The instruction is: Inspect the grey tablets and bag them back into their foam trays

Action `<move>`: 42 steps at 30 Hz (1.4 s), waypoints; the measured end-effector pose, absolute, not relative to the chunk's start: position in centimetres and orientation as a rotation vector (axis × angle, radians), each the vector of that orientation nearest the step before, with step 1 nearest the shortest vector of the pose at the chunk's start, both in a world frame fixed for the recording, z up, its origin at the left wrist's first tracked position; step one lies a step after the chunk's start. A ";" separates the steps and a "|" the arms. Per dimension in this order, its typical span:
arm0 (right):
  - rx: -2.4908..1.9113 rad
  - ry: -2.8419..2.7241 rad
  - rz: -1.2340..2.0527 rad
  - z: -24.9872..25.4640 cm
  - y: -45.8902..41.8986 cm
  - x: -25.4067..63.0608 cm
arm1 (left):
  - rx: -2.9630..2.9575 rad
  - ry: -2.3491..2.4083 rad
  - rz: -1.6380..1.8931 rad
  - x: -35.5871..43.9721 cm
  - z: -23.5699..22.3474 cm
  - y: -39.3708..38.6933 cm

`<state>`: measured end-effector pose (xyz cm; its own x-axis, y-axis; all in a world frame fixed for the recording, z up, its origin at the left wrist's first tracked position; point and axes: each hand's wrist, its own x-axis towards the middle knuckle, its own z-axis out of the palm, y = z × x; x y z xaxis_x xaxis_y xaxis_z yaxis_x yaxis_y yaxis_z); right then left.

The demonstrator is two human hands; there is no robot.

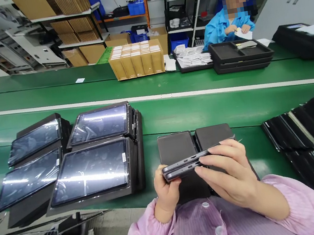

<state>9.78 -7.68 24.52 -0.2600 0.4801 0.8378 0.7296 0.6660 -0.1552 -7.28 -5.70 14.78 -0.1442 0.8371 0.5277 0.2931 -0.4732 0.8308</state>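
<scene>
Green table (174, 114) across whole frame. Trays of tablets (93, 168) at left centre, screens up. More dark trays (312, 127) at right edge. Box of tan cartons (136, 58) at upper centre; co-worker in blue (227, 23) at upper right. Two stacked dark tablets (183, 165) at lower centre, edge-on, long axis left-right. Left hand (166, 194) beneath left end, fingers curled around it. Right hand (232, 173) over right part, fingers wrapped on top, nearer to ports on edge.

The long table (204, 109) is looking green with a white line. The sleeve (297, 198) is showing pink with thin stripes. The boxes (137, 62) are looking yellow-brown. The coat (217, 27) is showing blue.
</scene>
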 end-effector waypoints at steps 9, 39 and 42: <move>-0.934 -1.856 -0.322 24.8 -8.3 9.1 | 1.775 1.132 1.659 -7.0 15.8 -5.7; -1.534 -1.914 1.047 22.5 -8.0 11.8 | 0.708 1.313 1.203 -4.1 13.7 0.6; -1.800 -1.943 0.974 24.3 -8.2 10.4 | 0.943 1.435 1.284 -1.1 12.7 0.7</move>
<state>10.42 -8.18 24.28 -0.1564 0.9645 -0.2127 0.7474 -0.0252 -0.6639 -1.05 0.68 12.69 -0.2443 0.9571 -0.1558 -0.0492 0.1482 0.9877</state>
